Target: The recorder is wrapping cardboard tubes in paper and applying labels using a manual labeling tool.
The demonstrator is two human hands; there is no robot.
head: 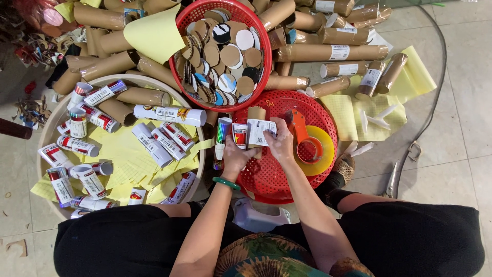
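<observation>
My left hand [234, 154] and my right hand [281, 142] together grip a brown cardboard tube [255, 114] with a white printed label [258, 131] partly wrapped around it. The left hand, with a green bangle on its wrist, sits at the tube's red-and-white labelled end [239, 134]. The right hand presses the white label from the right. Both hands hover over an upturned red plastic basket [266, 174]. An orange tape dispenser with a yellow tape roll [311, 149] rests on that basket, just right of my right hand.
A round tray [46, 133] at left holds several labelled tubes on yellow backing sheets. A red basket [256, 31] of cardboard discs stands ahead. Bare brown tubes [328, 52] pile at the back and right. Scissors [392, 179] and a cable lie on the floor at right.
</observation>
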